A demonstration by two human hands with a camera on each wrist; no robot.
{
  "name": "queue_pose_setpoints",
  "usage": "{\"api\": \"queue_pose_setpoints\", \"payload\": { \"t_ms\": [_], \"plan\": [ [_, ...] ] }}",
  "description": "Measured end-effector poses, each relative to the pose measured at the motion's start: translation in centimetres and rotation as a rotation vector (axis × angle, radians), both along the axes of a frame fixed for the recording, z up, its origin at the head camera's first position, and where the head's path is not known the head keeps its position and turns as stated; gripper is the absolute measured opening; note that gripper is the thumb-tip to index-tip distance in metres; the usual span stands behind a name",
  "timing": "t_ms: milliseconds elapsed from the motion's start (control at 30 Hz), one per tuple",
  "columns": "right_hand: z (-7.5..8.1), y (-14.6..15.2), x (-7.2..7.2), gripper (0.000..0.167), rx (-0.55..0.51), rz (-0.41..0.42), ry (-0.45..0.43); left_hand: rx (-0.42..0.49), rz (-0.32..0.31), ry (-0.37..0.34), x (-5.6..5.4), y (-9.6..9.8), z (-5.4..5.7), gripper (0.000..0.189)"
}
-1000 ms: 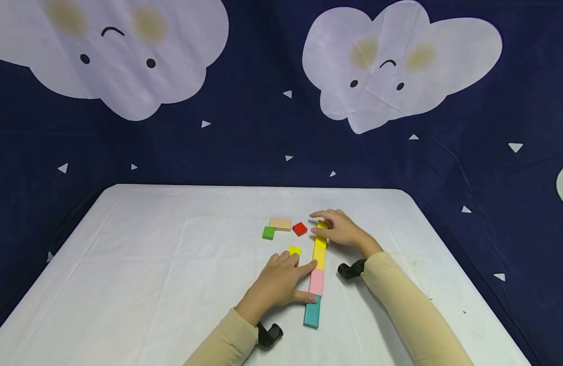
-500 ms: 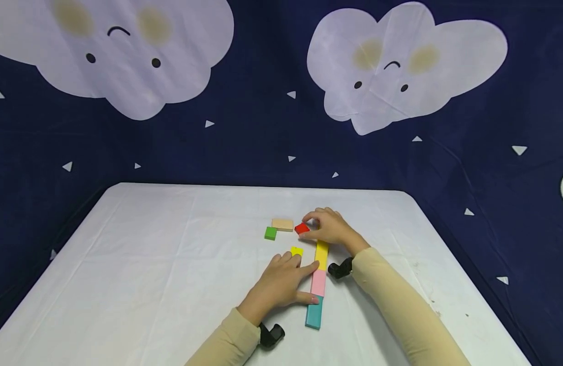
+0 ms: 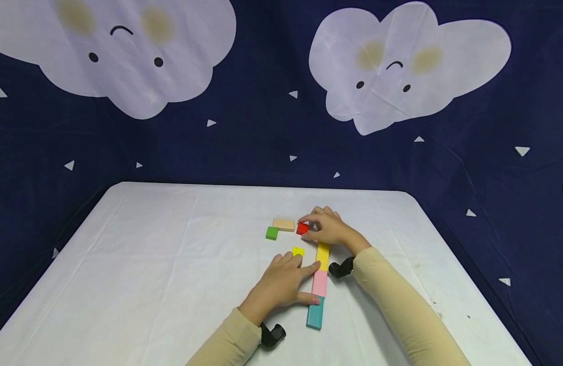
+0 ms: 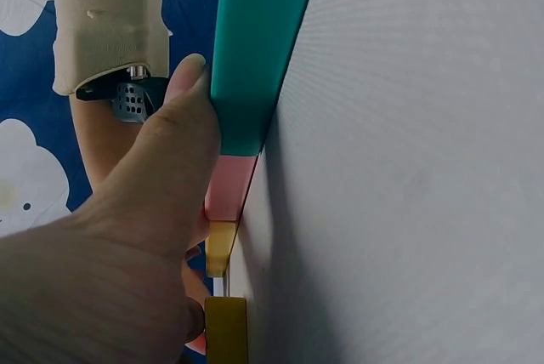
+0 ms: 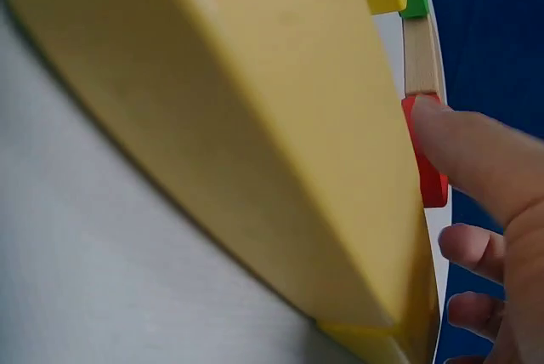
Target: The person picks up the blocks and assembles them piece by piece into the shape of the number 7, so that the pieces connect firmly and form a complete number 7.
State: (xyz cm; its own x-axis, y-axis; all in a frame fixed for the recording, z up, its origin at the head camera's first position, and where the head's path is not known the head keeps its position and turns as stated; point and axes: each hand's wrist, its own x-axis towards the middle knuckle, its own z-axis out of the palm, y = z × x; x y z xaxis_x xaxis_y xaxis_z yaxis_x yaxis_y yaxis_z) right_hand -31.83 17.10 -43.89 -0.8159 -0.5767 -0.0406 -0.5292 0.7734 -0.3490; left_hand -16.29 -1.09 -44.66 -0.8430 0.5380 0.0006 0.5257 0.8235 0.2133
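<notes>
A row of painted blocks runs away from the person: a teal block (image 3: 314,316) nearest, then a pink block (image 3: 319,283), then a yellow block (image 3: 323,255). My left hand (image 3: 281,282) rests over the row, thumb on the teal block and index fingertip at the yellow one. Its other fingers lie by a small yellow block (image 3: 298,251), partly covered. My right hand (image 3: 327,227) pinches a red block (image 3: 302,229) between thumb and index finger beyond the row. The row's far end is hidden under that hand. Close up in the right wrist view, a yellow block (image 5: 280,109) fills the middle.
Left of the red block lie a natural wood block (image 3: 283,224) and a green block (image 3: 272,233), close together. All lie on a white-covered table (image 3: 126,284). Behind hangs a dark blue cloth (image 3: 245,147) with clouds.
My right hand has moved left from the row's far end to the red block and taken hold of it. The red block has turned slightly. My left hand has stayed on the row.
</notes>
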Motion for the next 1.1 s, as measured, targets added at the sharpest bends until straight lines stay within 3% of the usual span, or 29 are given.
{"api": "queue_pose_setpoints", "payload": {
  "t_ms": [367, 767, 967, 1100],
  "plan": [
    [0.0, -0.2, -0.4, 0.038, -0.05, -0.016, 0.042, 0.0, 0.015, 0.013, 0.0, -0.1, 0.0, 0.083],
    [0.5, 1.2, -1.7, 0.041, -0.052, -0.135, 0.04, 0.002, 0.009, 0.002, 0.0, 0.0, -0.1, 0.084],
    [0.1, 2.7, -2.2, 0.038, -0.08, -0.164, 0.071, 0.004, -0.001, 0.021, -0.1, 0.3, -0.2, 0.085],
    [-0.2, 3.3, -2.5, 0.038, -0.106, -0.189, 0.047, 0.0, -0.004, 0.02, -0.2, 0.4, -0.1, 0.085]
  ]
}}
